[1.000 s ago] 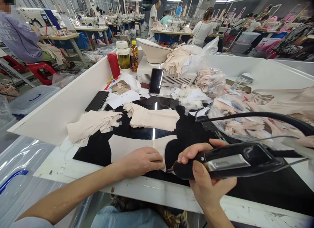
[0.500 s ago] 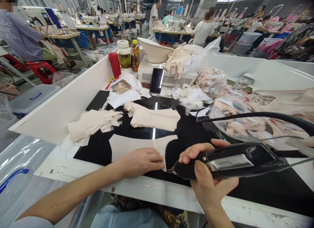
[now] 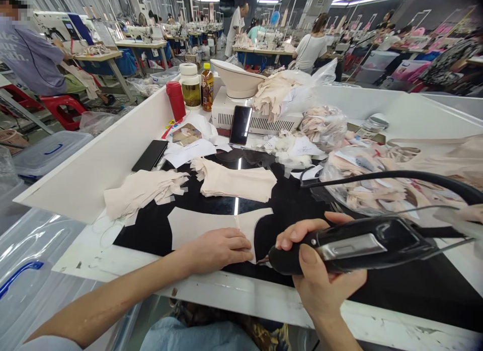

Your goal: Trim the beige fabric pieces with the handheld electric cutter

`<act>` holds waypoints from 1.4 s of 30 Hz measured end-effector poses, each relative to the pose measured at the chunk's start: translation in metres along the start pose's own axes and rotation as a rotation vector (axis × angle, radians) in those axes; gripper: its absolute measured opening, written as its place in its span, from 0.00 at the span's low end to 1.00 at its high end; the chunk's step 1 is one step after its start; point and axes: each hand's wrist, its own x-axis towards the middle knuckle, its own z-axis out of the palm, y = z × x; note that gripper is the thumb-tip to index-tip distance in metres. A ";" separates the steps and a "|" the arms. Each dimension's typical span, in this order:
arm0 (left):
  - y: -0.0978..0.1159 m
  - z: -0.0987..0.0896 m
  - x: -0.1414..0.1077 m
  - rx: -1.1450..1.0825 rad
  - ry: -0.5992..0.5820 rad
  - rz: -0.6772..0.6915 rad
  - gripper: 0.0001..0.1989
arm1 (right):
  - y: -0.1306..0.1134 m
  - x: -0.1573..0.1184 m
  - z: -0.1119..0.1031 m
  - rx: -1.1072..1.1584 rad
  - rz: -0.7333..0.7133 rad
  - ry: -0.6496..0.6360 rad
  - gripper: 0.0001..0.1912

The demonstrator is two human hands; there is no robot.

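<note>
My left hand (image 3: 219, 249) lies flat on a beige fabric piece (image 3: 199, 222), fingers together and stretched toward its right edge. The piece has curved sides and rests on a black work surface (image 3: 287, 200). In my right hand (image 3: 324, 285) is a black corded hand tool (image 3: 354, 246) with a silver panel, gripped from below with the thumb along its side. Its thin metal tip points left, at the lower right corner of the fabric, close to my left fingertips. Whether the tip touches the cloth I cannot tell.
Beyond the piece lie two stacks of beige cut pieces (image 3: 237, 182). A phone (image 3: 240, 125) leans against a white machine (image 3: 221, 112). Bagged fabric (image 3: 362, 174) fills the right side, under the tool's black cable (image 3: 400, 174). White panels (image 3: 94, 159) wall the table. Other people work behind.
Both hands, the fabric and the tool stay almost in place; the tool's rear end and cable have shifted slightly. The view has moved a little.
</note>
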 end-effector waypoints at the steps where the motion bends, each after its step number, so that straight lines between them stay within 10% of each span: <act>1: 0.000 0.000 0.000 0.000 0.006 0.004 0.13 | 0.000 0.000 0.000 -0.005 0.000 0.011 0.22; 42: -0.003 0.005 -0.001 0.077 0.016 0.009 0.15 | 0.003 -0.002 0.000 0.032 -0.021 -0.033 0.23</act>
